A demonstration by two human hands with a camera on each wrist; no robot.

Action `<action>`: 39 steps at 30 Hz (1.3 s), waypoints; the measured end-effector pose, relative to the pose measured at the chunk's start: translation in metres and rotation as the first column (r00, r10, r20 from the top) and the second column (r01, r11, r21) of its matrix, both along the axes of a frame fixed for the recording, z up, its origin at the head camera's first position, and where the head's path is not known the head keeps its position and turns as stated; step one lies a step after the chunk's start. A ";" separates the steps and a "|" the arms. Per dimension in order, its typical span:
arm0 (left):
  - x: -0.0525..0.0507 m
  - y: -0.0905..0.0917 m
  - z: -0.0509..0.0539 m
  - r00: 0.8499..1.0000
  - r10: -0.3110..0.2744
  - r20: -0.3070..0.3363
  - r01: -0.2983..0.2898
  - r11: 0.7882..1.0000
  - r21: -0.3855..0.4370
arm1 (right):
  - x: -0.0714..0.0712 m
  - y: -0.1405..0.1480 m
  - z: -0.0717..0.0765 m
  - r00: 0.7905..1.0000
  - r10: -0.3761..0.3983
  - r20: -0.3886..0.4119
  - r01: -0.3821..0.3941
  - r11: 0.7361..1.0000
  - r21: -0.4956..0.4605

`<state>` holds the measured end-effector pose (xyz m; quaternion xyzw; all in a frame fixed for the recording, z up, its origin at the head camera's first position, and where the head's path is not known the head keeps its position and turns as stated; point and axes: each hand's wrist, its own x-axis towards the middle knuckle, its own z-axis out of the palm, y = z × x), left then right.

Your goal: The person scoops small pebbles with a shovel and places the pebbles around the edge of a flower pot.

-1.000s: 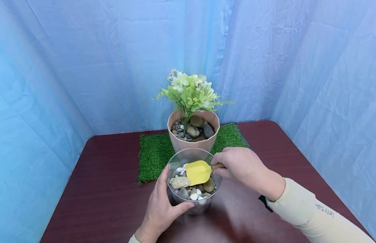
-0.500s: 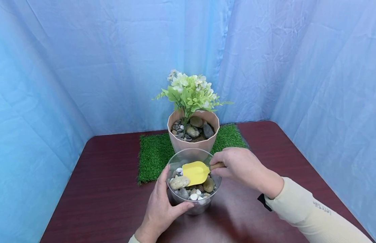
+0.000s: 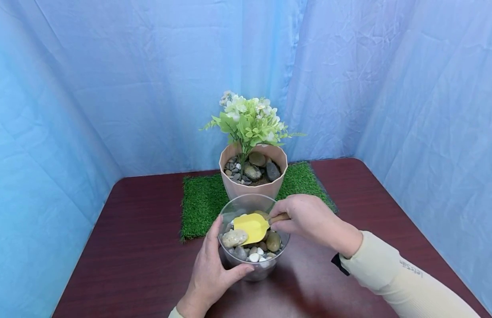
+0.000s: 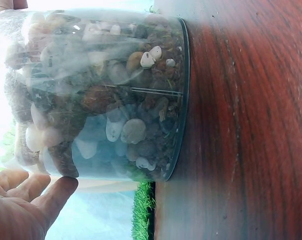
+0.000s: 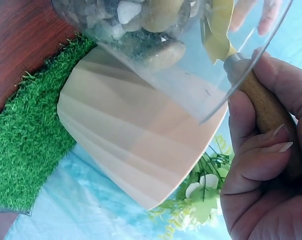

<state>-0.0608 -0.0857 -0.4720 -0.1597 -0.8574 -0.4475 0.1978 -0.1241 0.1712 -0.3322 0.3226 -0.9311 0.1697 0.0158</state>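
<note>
In the head view, a clear plastic bucket point(image 3: 258, 274) of mixed pebbles stands on the table, and my left hand point(image 3: 214, 265) grips its left side, thumb at the near rim. My right hand point(image 3: 309, 218) holds a small trowel by its wooden handle point(image 5: 266, 102), fingers curled round it in the right wrist view. The trowel's yellow blade point(image 3: 251, 228) is inside the bucket over the stones, beside a large pale stone point(image 3: 235, 238). The left wrist view shows white and brown pebbles point(image 4: 133, 131) through the bucket's wall.
Just behind the bucket stands a beige flowerpot point(image 3: 253, 190) with stones and a white-flowered plant point(image 3: 251, 119). It sits on a green artificial grass mat point(image 3: 204, 207). The dark red table point(image 3: 138, 247) is bordered by blue cloth point(image 3: 158, 88) at the back and sides.
My right hand and the trowel have moved left, bringing the yellow blade to the large pale stone. A stone behind the blade has come into view. My left hand and the bucket stay put.
</note>
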 end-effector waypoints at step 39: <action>0.001 0.001 0.000 1.000 0.003 0.028 -0.003 1.000 0.003 | 0.011 0.007 -0.015 0.993 -0.033 0.116 0.054 0.982 -0.180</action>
